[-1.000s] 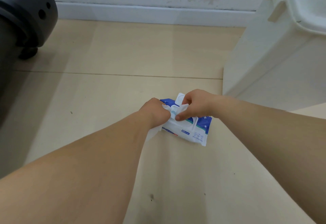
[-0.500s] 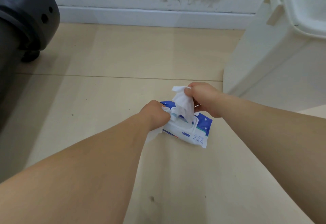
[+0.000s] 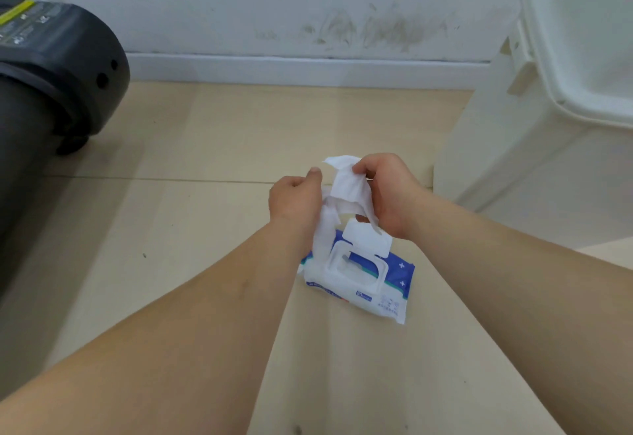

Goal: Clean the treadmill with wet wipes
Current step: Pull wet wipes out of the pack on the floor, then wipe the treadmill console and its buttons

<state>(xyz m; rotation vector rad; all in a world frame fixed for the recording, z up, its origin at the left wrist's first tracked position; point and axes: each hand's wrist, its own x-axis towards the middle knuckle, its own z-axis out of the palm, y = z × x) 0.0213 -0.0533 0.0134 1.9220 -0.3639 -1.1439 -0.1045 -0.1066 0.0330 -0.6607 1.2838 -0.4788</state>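
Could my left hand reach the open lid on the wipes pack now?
Probably yes: the left hand hovers just above the wipes pack, nothing between it and the open lid, though it grips the wet wipe.

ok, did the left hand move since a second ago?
Yes. The left hand was gripping the left end of the wipes pack; now it is lifted clear of the pack, holding the wet wipe together with the right hand.
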